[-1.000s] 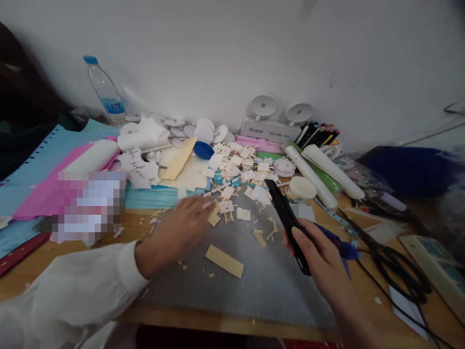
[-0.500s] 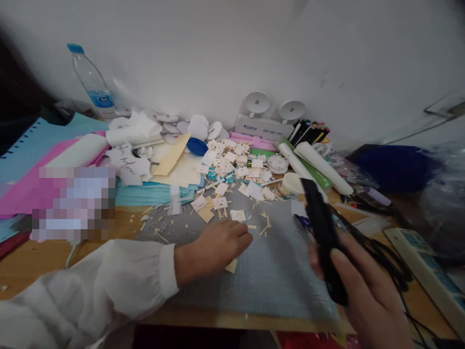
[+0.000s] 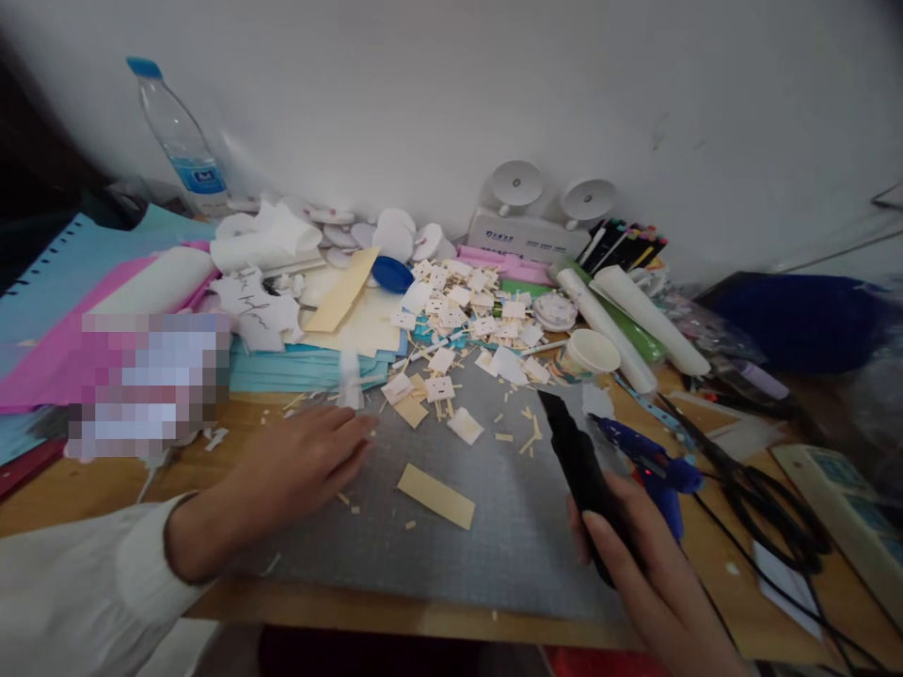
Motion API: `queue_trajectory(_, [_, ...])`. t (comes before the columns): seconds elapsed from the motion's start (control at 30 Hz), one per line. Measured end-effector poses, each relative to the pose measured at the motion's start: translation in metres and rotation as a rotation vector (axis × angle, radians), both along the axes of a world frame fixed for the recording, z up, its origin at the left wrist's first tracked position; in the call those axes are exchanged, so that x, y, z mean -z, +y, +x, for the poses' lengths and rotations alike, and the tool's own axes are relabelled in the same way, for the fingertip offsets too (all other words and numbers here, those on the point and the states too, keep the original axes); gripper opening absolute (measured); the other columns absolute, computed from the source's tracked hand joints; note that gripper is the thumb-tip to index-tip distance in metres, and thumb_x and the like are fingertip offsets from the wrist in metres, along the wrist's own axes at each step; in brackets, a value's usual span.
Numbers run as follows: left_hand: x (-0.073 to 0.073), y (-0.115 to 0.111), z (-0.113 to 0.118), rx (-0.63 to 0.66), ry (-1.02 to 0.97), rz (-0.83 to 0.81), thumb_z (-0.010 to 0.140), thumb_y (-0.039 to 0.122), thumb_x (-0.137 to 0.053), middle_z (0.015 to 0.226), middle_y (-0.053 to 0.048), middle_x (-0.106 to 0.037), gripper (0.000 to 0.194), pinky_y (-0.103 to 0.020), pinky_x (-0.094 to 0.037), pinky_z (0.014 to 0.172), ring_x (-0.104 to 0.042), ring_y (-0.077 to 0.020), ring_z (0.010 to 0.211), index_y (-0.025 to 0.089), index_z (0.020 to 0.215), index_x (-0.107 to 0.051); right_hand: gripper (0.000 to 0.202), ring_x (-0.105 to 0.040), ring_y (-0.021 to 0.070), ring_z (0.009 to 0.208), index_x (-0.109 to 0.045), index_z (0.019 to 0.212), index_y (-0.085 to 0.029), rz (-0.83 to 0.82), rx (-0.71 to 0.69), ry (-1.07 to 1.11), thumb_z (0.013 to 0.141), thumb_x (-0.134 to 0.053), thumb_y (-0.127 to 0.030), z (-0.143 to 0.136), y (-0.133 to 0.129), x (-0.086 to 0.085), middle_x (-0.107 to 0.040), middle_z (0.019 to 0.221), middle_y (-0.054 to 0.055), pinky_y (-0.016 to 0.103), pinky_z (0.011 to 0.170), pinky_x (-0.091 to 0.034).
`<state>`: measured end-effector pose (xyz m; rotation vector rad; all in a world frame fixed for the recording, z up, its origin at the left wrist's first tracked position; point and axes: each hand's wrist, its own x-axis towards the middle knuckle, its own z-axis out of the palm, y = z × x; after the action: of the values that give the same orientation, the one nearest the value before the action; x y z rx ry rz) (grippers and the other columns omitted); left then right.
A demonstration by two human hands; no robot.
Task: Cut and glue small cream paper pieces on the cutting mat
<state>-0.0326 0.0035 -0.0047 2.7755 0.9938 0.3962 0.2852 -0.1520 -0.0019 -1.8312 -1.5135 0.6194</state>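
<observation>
My right hand (image 3: 627, 555) grips a black utility knife (image 3: 575, 470), its tip pointing up and away over the grey cutting mat (image 3: 508, 564). Palm down on the mat's left side, my left hand (image 3: 303, 465) has its fingers stretched out, with small paper scraps by the fingertips. Between the hands lies a cream paper strip (image 3: 437, 495). Beyond it are a white paper square (image 3: 466, 426) and a small paper figure with a drawn face (image 3: 440, 389). Thin cut strips (image 3: 530, 431) are scattered near the knife.
Many similar paper figures (image 3: 458, 301) are heaped at the back. A blue glue gun (image 3: 653, 456), black scissors (image 3: 754, 498), a paper cup (image 3: 593, 352) and a power strip (image 3: 839, 498) stand or lie on the right. At back left is a water bottle (image 3: 180, 141); coloured sheets (image 3: 303, 371) lie nearer.
My left hand has moved left across the mat, uncovering the cream strip. My right hand still holds the knife, now lower and further left, and the glue gun shows more fully.
</observation>
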Motion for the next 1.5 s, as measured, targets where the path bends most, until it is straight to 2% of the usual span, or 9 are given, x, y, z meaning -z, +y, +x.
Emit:
queue_trajectory(0.23, [0.011,-0.003,-0.013,-0.184,0.186,0.155,0.094,0.022,-0.041,0.104,-0.017,-0.064,0.032,-0.043,-0.049,0.068,-0.063,-0.0305,0.084,0.014,0.121,-0.055,0.031,-0.057,0.0164,0.062,-0.055,0.116,-0.026,-0.051,-0.012,-0.035,0.091,-0.052,-0.043,-0.010,0.004,0.000,-0.058,0.073,-0.001,0.025,0.059,-0.049])
queue_trajectory(0.37, [0.016,-0.020,0.003,0.034,0.107,0.221,0.093,0.018,-0.041,0.114,-0.015,-0.064,0.030,-0.042,-0.052,0.075,-0.064,-0.0277,0.089,0.016,0.117,-0.059,0.026,-0.056,0.0165,0.061,-0.056,0.112,-0.025,-0.173,-0.065,0.196,0.095,-0.046,-0.041,-0.034,0.009,0.007,-0.056,0.066,-0.002,0.026,0.059,-0.048])
queue_trajectory(0.47, [0.019,-0.019,0.017,0.188,0.052,0.108,0.095,0.018,-0.038,0.117,-0.015,-0.064,0.032,-0.042,-0.052,0.085,-0.062,-0.0273,0.101,0.012,0.120,-0.057,0.029,-0.057,0.0167,0.063,-0.052,0.121,-0.025,-0.221,-0.147,0.327,0.097,-0.041,-0.039,-0.055,0.018,0.015,-0.057,0.067,-0.002,0.027,0.063,-0.048])
queue_trajectory(0.63, [0.028,0.001,0.029,0.112,0.016,-0.047,0.096,0.033,-0.044,0.140,-0.020,-0.050,0.047,-0.048,-0.040,0.106,-0.044,-0.0313,0.132,0.007,0.135,-0.046,0.037,-0.057,0.0169,0.063,-0.036,0.134,-0.027,-0.331,-0.287,0.467,0.099,-0.035,-0.039,-0.079,0.034,0.020,-0.056,0.066,-0.004,0.029,0.066,-0.047])
queue_trajectory(0.8, [0.035,0.007,0.027,0.051,0.034,-0.037,0.094,0.043,-0.047,0.146,-0.020,-0.042,0.057,-0.054,-0.032,0.111,-0.030,-0.0348,0.140,0.008,0.139,-0.043,0.036,-0.056,0.0164,0.057,-0.038,0.129,-0.021,-0.350,-0.252,0.465,0.099,-0.035,-0.040,-0.082,0.042,0.019,-0.055,0.060,-0.005,0.029,0.060,-0.046])
queue_trajectory(0.93, [0.031,0.003,0.028,0.075,0.023,-0.011,0.094,0.040,-0.047,0.147,-0.020,-0.041,0.050,-0.056,-0.033,0.110,-0.031,-0.0364,0.139,0.009,0.133,-0.050,0.038,-0.055,0.0150,0.057,-0.039,0.130,-0.018,-0.322,-0.180,0.445,0.100,-0.034,-0.039,-0.072,0.041,0.021,-0.055,0.060,-0.005,0.028,0.061,-0.047])
queue_trajectory(1.07, [0.021,-0.007,0.029,0.236,0.003,-0.006,0.095,0.026,-0.044,0.138,-0.017,-0.053,0.039,-0.048,-0.042,0.105,-0.047,-0.0315,0.127,0.010,0.129,-0.054,0.032,-0.053,0.0130,0.053,-0.046,0.121,-0.021,-0.244,-0.132,0.436,0.100,-0.035,-0.041,-0.058,0.038,0.018,-0.052,0.060,-0.006,0.025,0.057,-0.047])
queue_trajectory(1.3, [0.020,-0.036,0.019,0.348,0.017,-0.025,0.097,0.025,-0.040,0.129,-0.010,-0.063,0.037,-0.038,-0.045,0.101,-0.058,-0.0245,0.116,0.011,0.127,-0.057,0.023,-0.062,0.0138,0.060,-0.054,0.116,-0.029,-0.024,-0.006,0.035,0.095,-0.048,-0.035,-0.012,0.011,-0.003,-0.064,0.076,-0.001,0.022,0.055,-0.052])
queue_trajectory(1.5, [0.030,-0.056,0.010,0.273,0.009,0.020,0.096,0.031,-0.041,0.132,-0.009,-0.061,0.042,-0.037,-0.041,0.101,-0.057,-0.0240,0.118,0.011,0.130,-0.055,0.056,-0.068,0.0257,0.104,-0.038,0.145,-0.035,-0.098,-0.326,-0.305,0.091,-0.054,-0.035,-0.003,-0.007,-0.022,-0.065,0.127,0.005,0.029,0.076,-0.060])
